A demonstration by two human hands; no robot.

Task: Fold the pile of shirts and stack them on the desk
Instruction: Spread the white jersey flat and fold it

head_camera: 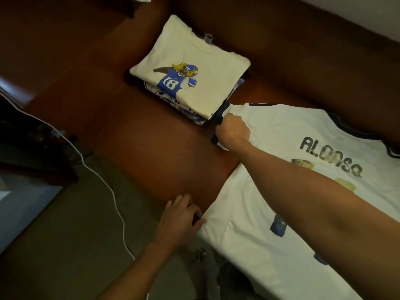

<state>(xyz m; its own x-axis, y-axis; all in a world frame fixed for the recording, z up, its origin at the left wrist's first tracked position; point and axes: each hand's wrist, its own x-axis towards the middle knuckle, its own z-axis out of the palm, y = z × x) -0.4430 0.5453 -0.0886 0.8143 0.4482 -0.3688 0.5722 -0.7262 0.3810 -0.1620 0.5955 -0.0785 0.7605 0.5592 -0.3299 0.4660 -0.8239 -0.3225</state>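
Where the jersey lies: jersey [281,148] flat on the desk [151,148], back up, hem nearest the person, collar far right.
Long axis: near to far, tilted right.
Right hand [233,132]: grips the sleeve on the jersey's left edge, just beside the folded stack [190,68].
Left hand [179,219]: pinches the near hem corner, same edge.
Coming move: probably that edge carried rightward.

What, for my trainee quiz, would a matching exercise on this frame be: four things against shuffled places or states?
1 ALONSO jersey
2 number 18 shirt
3 left hand
4 white cable

A trailing over the carpet
B atop the folded stack
C pinching the jersey's edge
D spread on the desk

Pairs: 1-D, 2-B, 3-C, 4-A
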